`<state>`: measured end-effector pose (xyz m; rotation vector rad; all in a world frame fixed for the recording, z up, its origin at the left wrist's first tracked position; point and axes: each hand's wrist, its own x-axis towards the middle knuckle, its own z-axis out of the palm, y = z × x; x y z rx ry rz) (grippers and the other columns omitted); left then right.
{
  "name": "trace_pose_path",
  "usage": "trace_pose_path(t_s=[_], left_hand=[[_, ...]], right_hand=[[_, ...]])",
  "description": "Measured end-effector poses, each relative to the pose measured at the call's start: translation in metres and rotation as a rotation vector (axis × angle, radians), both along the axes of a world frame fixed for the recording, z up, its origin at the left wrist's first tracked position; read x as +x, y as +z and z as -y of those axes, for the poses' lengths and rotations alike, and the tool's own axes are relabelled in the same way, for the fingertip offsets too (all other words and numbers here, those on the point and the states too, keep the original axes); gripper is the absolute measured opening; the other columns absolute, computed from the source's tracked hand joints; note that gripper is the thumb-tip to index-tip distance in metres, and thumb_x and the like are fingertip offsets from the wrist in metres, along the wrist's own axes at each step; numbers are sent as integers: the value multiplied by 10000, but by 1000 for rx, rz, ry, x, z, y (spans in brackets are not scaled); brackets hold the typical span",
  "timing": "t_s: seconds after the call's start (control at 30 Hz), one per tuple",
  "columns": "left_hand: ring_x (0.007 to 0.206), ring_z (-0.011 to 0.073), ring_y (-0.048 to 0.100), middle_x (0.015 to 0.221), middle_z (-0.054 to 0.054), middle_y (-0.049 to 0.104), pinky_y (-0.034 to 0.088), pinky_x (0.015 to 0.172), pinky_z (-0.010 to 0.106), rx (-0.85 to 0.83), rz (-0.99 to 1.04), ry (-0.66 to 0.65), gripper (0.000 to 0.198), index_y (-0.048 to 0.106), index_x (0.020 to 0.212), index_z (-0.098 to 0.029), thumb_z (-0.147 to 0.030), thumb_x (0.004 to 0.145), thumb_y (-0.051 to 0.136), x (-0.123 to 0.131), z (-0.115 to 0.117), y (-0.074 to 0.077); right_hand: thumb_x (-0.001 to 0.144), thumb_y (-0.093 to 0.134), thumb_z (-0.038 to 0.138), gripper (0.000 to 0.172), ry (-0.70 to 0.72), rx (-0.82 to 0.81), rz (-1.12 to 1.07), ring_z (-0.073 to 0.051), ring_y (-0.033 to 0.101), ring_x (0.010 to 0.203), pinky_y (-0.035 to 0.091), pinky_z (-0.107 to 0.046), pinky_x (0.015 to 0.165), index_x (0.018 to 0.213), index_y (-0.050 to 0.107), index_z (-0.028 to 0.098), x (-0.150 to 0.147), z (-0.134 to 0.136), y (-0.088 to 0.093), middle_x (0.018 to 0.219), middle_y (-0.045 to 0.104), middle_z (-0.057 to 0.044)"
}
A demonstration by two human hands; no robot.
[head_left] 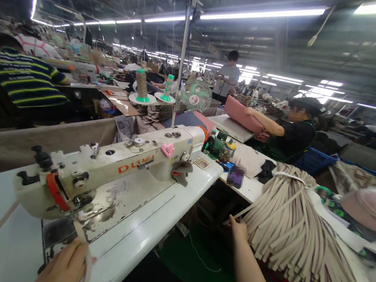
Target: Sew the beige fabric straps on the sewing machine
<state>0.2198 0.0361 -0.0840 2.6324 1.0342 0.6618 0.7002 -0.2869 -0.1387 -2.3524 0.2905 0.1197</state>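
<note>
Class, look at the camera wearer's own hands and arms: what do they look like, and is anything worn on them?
Both the left hand and the right hand are ungloved. The right forearm is slim and bare, with no sleeve, watch or bracelet showing on it. The frame cuts off the left arm, so its sleeve cannot be judged.

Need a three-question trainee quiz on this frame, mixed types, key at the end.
1. Multiple choice: the right hand is nearest to: A) the fan; B) the bundle of strips; C) the thread cones.
2. True or false: the left hand touches a pale strip at the needle end of the sewing machine.
3. Fill in: the heart-shaped piece on the machine is ___.

Key: 1. B; 2. True; 3. Pink.
</note>
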Motion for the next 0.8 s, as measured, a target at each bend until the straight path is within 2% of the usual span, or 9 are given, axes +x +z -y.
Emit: trace_pose_path(t_s=[0.13, 0.27, 0.37, 0.47, 0.53, 0.6, 0.67, 0.73, 0.8], left_hand=[[1028, 357, 673, 988, 75, 687, 616, 885, 468, -10, 20, -7, 283, 674, 981, -300, -347, 737, 539, 0, -5, -8], [1026, 350, 678, 970, 72, 686, 616, 889, 455, 3, 29, -9, 301, 662, 1000, -295, -323, 746, 504, 0, -5, -9], [1105, 354, 664, 1060, 84, 683, 596, 947, 482, 28, 40, -7, 292, 646, 1064, -294, -303, 817, 490, 2, -1, -7], [1183, 325, 643, 1168, 104, 673, 551, 1040, 449, 54, 48, -8, 240, 633, 1086, -277, -279, 889, 496, 5, 3, -6], [1166, 302, 656, 1225, 138, 660, 529, 1069, 417, 101, 43, 9, 200, 624, 1083, -234, -271, 942, 486, 6, 5, -7], [1137, 278, 672, 1257, 160, 650, 526, 1065, 386, 172, 22, 25, 195, 608, 1100, -203, -256, 984, 460, 6, 7, -7], [1131, 269, 676, 1264, 165, 648, 535, 1048, 373, 232, -10, 16, 206, 592, 1132, -188, -232, 1000, 441, 5, 10, -4], [1150, 283, 668, 1261, 158, 651, 546, 1027, 373, 241, -32, -26, 220, 586, 1160, -185, -213, 975, 470, 1, 13, 1], [1166, 300, 659, 1255, 140, 654, 559, 1004, 365, 227, -34, -76, 274, 583, 1188, -188, -206, 922, 521, -2, 16, 9]], right_hand=[[1019, 648, 445, 306, 21, 159, 2, -163, 689, 745, 586, -343, 774, 965, 678, 145, 1, -7, -1, 829, 697, 0], [1024, 647, 415, 274, 42, 273, 35, -160, 680, 768, 588, -334, 761, 1022, 676, 142, -6, -15, -5, 898, 696, -11], [1023, 659, 339, 204, 102, 346, -7, -146, 669, 752, 590, -309, 725, 1069, 668, 140, -34, -25, -19, 916, 688, -9], [991, 705, 300, 187, 192, 405, -119, -118, 634, 635, 568, -261, 635, 918, 670, 132, -72, -37, -37, 771, 656, 26], [972, 722, 307, 218, 212, 441, -159, -101, 590, 546, 527, -231, 558, 854, 661, 135, -86, -40, -43, 678, 619, 49], [955, 721, 376, 256, 175, 477, -132, -94, 525, 462, 458, -218, 481, 867, 661, 143, -82, -40, -39, 609, 578, 67], [917, 699, 512, 365, 100, 513, -45, -103, 467, 413, 389, -232, 435, 926, 663, 150, -61, -35, -26, 566, 540, 77], [857, 645, 660, 527, 29, 543, 61, -126, 455, 419, 354, -258, 424, 982, 662, 148, -38, -31, -11, 550, 512, 73], [806, 588, 737, 635, -4, 561, 139, -142, 464, 445, 336, -268, 428, 997, 668, 137, -26, -30, -3, 546, 506, 57]])
